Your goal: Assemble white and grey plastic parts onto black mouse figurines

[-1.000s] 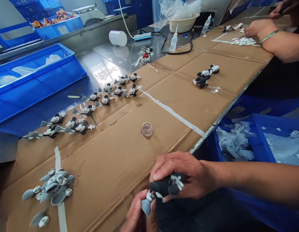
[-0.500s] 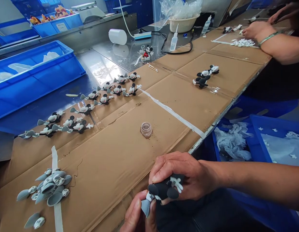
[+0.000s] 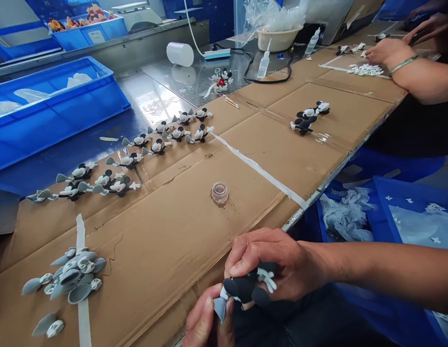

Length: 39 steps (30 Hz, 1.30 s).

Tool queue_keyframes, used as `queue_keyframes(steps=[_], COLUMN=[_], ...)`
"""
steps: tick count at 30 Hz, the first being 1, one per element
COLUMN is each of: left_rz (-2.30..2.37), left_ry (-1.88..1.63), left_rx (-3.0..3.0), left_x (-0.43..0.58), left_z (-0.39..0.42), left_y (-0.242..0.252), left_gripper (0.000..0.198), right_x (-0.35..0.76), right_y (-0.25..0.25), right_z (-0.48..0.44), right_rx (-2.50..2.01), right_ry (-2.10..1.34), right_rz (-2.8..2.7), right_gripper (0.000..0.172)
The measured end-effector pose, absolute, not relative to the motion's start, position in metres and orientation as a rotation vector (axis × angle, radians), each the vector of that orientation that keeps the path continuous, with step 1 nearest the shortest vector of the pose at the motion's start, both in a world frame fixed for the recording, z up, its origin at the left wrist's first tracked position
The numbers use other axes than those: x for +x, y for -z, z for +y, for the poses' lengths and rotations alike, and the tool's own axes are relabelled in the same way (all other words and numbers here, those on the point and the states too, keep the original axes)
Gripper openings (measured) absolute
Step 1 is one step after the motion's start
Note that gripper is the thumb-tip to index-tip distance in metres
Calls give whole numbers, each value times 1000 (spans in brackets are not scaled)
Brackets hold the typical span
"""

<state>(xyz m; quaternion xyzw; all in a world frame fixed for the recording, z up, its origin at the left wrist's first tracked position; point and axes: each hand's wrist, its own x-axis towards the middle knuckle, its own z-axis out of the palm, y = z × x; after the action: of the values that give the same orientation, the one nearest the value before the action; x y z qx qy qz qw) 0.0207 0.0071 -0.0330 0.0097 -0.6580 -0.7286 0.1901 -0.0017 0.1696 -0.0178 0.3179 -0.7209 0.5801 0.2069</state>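
My right hand (image 3: 269, 262) is closed round a black and white Mickey Mouse figurine (image 3: 245, 289), whose round ears point toward me and whose white-gloved hand sticks out to the right. Between thumb and finger, my left hand (image 3: 205, 315) pinches a small grey cone-shaped piece with a white glove (image 3: 220, 307). That piece touches the figurine's left side; the exact joint is hidden by my fingers. Both hands are at the front edge of the cardboard-covered table (image 3: 166, 270). To the left lies a pile of similar grey pieces with white gloves (image 3: 70, 277).
Rows of figurines with grey pieces (image 3: 129, 161) lie beyond a small glass pot (image 3: 220, 193). More figurines (image 3: 306, 118) sit past the white tape strip (image 3: 260, 168). A dropper bottle (image 3: 263, 63), blue crate (image 3: 57, 111) and co-worker's hands (image 3: 390, 53) are farther off. Blue bins (image 3: 383, 193) stand at right.
My hands keep the same grip on the figurine and grey piece, shifting very slightly right. The whole view has shifted a little; the things on the table lie as before.
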Motion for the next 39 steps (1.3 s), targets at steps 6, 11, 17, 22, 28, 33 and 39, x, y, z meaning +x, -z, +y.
queue_keyframes(steps=[6,11,17,22,28,33,39], left_rz=[-1775,-1761,-1742,-1745,-1714,-1721,-1728], left_ry=[2110,2118,2096,2093,2093,2093,2109], left_rx=[-13,0,-23,-32,-18,-28,0], left_x=[23,24,23,23,23,24,25], left_z=[9,9,9,10,12,13,10], left_y=[34,35,35,34,32,34,35], left_gripper=[17,18,20,20,20,19,19], right_x=[-1,0,-1,-1,1,1,0], right_y=[18,16,15,17,17,16,15], right_z=[168,166,165,165,165,164,165], right_rx=[865,853,845,827,819,826,825], right_ry=[-1674,-1698,-1714,-1717,-1704,-1724,-1717], right_rz=[-2003,-1983,-1968,-1977,-1992,-1973,-1995], right_gripper=[23,17,13,14,14,14,15])
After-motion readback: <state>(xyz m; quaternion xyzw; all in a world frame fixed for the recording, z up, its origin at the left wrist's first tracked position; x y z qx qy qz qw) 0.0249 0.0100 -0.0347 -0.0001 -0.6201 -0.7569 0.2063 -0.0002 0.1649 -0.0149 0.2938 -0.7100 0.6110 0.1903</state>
